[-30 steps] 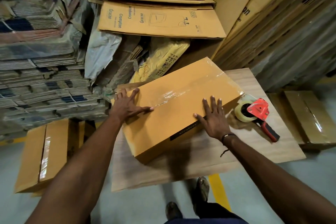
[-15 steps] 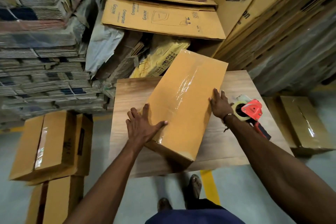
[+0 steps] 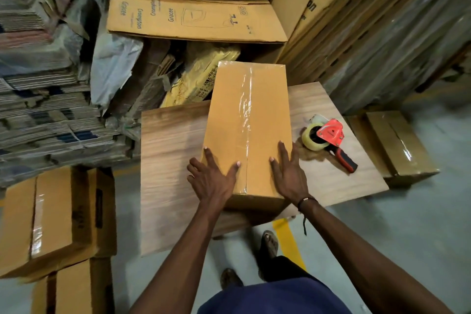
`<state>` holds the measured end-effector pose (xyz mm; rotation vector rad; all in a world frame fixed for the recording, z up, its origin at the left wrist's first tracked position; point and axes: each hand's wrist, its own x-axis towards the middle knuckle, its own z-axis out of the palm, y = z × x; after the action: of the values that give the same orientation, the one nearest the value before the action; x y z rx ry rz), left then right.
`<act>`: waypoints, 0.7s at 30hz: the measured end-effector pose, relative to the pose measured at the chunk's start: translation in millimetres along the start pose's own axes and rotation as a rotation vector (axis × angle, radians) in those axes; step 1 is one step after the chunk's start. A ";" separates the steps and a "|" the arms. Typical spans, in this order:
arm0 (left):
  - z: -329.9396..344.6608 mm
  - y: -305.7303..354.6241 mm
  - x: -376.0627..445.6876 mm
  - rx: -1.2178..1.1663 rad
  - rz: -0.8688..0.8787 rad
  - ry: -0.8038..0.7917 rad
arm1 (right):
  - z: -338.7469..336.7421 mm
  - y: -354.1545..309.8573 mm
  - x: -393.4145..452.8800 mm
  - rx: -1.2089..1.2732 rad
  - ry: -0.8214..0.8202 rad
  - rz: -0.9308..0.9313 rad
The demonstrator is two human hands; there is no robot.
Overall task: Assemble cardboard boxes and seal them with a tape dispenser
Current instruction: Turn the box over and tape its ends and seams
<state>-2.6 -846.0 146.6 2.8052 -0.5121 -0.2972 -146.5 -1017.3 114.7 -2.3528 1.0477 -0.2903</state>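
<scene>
A closed brown cardboard box (image 3: pixel 248 120) lies lengthwise on the wooden table (image 3: pixel 168 160), a strip of clear tape running down its top seam. My left hand (image 3: pixel 211 178) rests flat on the box's near left corner, fingers spread. At the near right corner my right hand (image 3: pixel 289 173) lies flat in the same way. The red tape dispenser (image 3: pixel 328 139) with its clear tape roll lies on the table just right of the box, untouched.
Taped boxes (image 3: pixel 51 214) are stacked on the floor at left, another taped box (image 3: pixel 397 145) sits right of the table. Flattened cartons (image 3: pixel 193 18) and bundled cardboard stacks (image 3: pixel 43 99) crowd the far side. My feet stand by a yellow floor line (image 3: pixel 288 237).
The box has been turned from lying diagonally to pointing straight away from me. Both hands have moved to its near end; the dispenser has stayed put.
</scene>
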 end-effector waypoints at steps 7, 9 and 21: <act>7.5 9.6 18.1 -0.103 0.061 -0.085 | -20.8 23.1 68.9 -0.020 -0.125 -0.098; 10.7 18.3 23.6 -0.162 0.052 -0.105 | -25.3 29.0 92.0 -0.036 -0.170 -0.108; 19.6 88.0 48.1 -0.188 -0.093 -0.112 | -50.2 47.5 182.9 -0.050 -0.294 -0.221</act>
<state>8.9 -947.6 147.4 2.6439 -0.3569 -0.4978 -72.7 -1198.1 125.7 -2.4645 0.6653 0.0042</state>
